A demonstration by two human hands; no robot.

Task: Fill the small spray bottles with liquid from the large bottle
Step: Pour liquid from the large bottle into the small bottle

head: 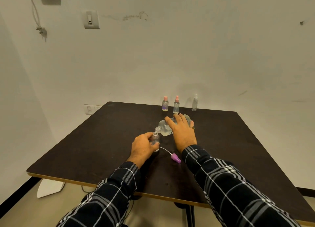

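Note:
My right hand (183,133) grips the large clear bottle (164,127), tipped on its side with its open neck pointing left and down. The neck sits right over the mouth of a small clear spray bottle (155,139), which stands upright on the dark table (102,141) in the grip of my left hand (143,146). A purple spray cap with its white dip tube (175,158) lies on the table just in front of both hands.
Three small spray bottles stand in a row at the table's far edge by the wall: a pink-capped one (165,104), a second pink-capped one (176,105), and a white-capped one (194,102). A small white cap lies under my left hand.

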